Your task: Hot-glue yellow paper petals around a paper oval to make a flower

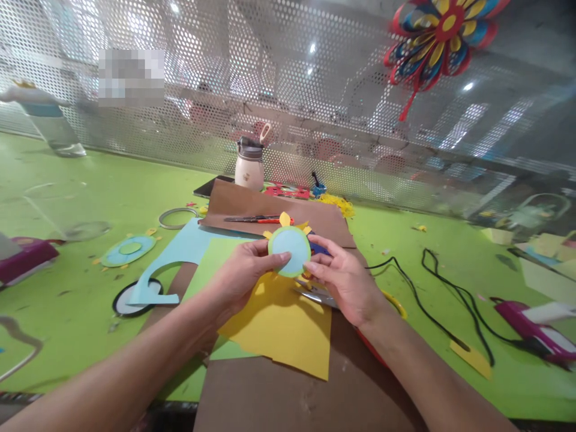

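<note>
Between my two hands is a round paper cutout [291, 247], light blue with a green rim and yellow petal-like tabs around its edge. My left hand [245, 273] pinches its left side, the thumb lying on the blue face. At the right edge, the thumb and fingers of my right hand [344, 276] grip it. Below the cutout lies a yellow paper sheet [288, 330], over green and light blue paper. Scissors [317, 295] lie partly hidden under my right hand. A red utility knife [261, 219] rests behind the cutout on brown cardboard [288, 390].
A similar blue paper disc [129, 249] lies left, near a ring [176, 218] and a cut light blue sheet [180, 252]. A cream bottle [249, 168] stands at the back. Right are a black cord [443, 288] and a purple glue gun [531, 330]; a perforated screen [202, 120] borders the table.
</note>
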A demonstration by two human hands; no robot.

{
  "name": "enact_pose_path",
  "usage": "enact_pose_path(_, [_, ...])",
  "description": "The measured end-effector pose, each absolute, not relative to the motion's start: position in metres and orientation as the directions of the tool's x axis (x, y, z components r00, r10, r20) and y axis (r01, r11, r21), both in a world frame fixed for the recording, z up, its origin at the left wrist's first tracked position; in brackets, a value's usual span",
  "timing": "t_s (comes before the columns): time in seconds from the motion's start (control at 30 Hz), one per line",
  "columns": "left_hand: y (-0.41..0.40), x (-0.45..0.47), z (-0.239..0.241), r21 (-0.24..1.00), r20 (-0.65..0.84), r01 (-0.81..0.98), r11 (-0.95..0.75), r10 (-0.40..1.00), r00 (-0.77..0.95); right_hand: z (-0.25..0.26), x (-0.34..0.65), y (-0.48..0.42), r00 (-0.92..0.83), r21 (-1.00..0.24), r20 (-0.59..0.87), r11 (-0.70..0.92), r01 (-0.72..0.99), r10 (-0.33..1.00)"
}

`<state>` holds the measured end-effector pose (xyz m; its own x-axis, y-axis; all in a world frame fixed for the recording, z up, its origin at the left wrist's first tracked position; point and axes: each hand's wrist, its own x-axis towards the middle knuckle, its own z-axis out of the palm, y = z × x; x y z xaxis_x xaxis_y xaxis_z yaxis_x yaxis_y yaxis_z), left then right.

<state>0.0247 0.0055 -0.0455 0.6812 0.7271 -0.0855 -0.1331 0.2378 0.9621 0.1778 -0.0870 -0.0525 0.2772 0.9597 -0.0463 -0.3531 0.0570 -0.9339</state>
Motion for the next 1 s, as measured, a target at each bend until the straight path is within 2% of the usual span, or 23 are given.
enact_pose_path(0.4, [0.0052, 0.0249, -0.0455, 0.964, -0.075, -0.136, 0.227, 0.726, 0.684, -0.0516, 0.1742, -0.0855, 0.338, -0.968, 0.027, 0.109, -0.227, 0.941])
enact_pose_path(1.0, [0.0046, 0.0247, -0.0446, 0.958, -0.075, -0.158, 0.24, 0.739, 0.67, -0.0518, 0.1731, -0.0879, 0.356, -0.974, 0.05, 0.124, -0.188, 0.933])
